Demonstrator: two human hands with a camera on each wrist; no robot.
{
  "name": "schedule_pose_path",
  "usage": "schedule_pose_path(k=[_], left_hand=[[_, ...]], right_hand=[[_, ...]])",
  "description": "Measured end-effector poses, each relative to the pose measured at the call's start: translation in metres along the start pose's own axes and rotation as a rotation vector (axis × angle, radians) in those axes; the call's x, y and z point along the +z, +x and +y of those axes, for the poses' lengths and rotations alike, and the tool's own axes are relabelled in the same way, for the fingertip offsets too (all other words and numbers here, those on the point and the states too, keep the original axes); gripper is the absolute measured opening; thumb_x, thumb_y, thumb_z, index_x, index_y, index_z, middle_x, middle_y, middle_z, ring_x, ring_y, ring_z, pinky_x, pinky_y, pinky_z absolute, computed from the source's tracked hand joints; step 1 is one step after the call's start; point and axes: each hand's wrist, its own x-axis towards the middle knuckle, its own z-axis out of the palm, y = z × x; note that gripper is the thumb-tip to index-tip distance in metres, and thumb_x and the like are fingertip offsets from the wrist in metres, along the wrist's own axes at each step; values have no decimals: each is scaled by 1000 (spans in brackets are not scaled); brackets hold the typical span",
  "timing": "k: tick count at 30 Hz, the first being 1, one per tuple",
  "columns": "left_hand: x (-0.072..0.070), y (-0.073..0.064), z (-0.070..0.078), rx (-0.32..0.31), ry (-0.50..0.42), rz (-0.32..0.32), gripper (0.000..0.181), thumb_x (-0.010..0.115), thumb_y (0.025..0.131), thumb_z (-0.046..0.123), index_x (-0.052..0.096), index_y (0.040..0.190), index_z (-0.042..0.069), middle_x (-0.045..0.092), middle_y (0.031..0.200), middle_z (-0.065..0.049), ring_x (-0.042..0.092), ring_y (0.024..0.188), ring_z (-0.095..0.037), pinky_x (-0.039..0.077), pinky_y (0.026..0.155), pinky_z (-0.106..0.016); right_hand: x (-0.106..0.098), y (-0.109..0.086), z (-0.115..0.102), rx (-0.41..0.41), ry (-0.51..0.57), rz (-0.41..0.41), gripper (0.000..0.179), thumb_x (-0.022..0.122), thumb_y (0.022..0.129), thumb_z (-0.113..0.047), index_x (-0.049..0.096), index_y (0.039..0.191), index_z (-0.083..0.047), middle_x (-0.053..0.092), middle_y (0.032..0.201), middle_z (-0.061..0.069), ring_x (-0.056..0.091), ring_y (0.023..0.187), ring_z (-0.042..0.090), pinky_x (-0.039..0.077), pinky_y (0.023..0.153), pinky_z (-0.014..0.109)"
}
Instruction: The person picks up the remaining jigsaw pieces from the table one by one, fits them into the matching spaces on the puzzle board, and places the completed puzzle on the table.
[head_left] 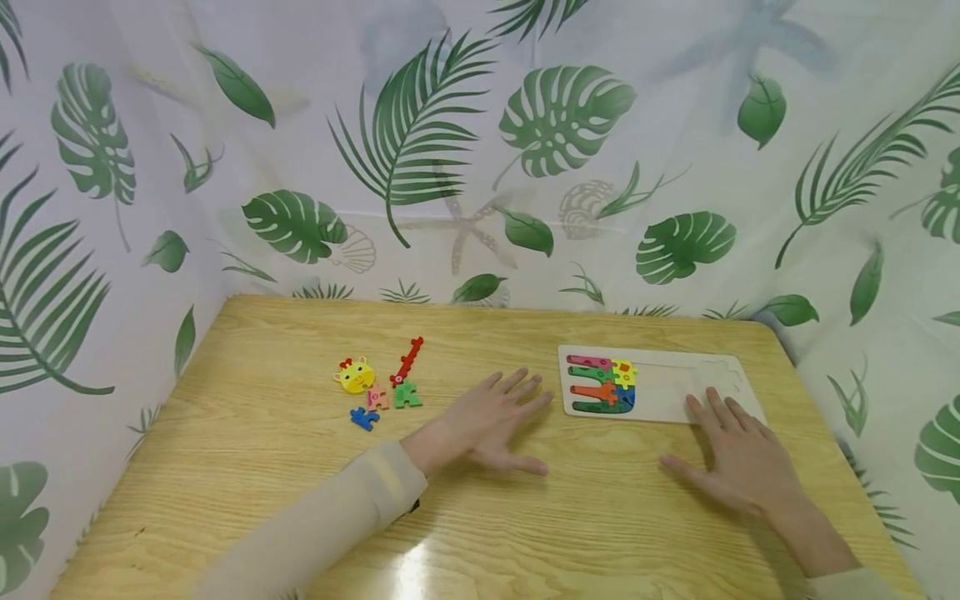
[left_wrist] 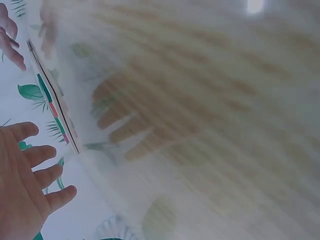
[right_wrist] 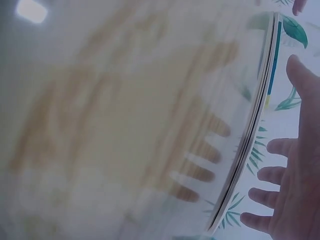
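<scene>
At left, loose puzzle pieces (head_left: 377, 399) are being supported by the table (head_left: 247, 417). Nothing is being grasped by the left hand (head_left: 493, 419), spread beside the board (head_left: 663, 392), or by the splayed right hand (head_left: 742, 460) overlapping its right end. A skewed board is being risked, should its edge be brushed.

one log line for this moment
left hand: spread, holding nothing; right hand: spread, holding nothing; puzzle board: partly filled; yellow giraffe head: off board

The head view looks forward and down from above the wood-grain table (head_left: 600, 517); both wrist views, close to its surface and turned sideways, share the puzzle board (head_left: 667, 387) edge-on
</scene>
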Motion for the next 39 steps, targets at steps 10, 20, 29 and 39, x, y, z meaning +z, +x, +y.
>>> schedule_pose_path(k=[10, 20, 29, 39], left_hand=[[-2, 23, 0, -10, -11, -39, 108, 42, 90, 89, 17, 171, 22, 19, 178, -9, 17, 167, -30, 25, 134, -50], [1, 38, -6, -6, 0, -55, 105, 41, 92, 87, 18, 170, 21, 21, 177, -11, 22, 165, -31, 30, 132, -51], [4, 47, -9, -1, 13, -75, 105, 41, 92, 87, 18, 171, 22, 20, 178, -11, 22, 166, -29, 31, 132, -49], [2, 54, -12, 3, 23, -89, 106, 39, 91, 89, 16, 171, 22, 14, 179, -11, 18, 167, -29, 31, 131, -50]], right_hand=[[6, -5, 6, 28, -6, -18, 108, 54, 92, -80, 35, 162, 0, 31, 165, 36, 36, 147, 58, 35, 114, 76], [5, -7, 8, 44, -5, -48, 107, 53, 93, -80, 38, 161, 1, 33, 163, 38, 38, 145, 61, 38, 111, 76], [6, -6, 9, 43, -9, -53, 106, 53, 93, -79, 40, 159, 2, 35, 162, 38, 40, 143, 61, 41, 108, 76], [3, -2, 11, 39, -8, -73, 105, 51, 94, -79, 39, 160, 2, 35, 162, 38, 40, 143, 62, 41, 107, 77]])
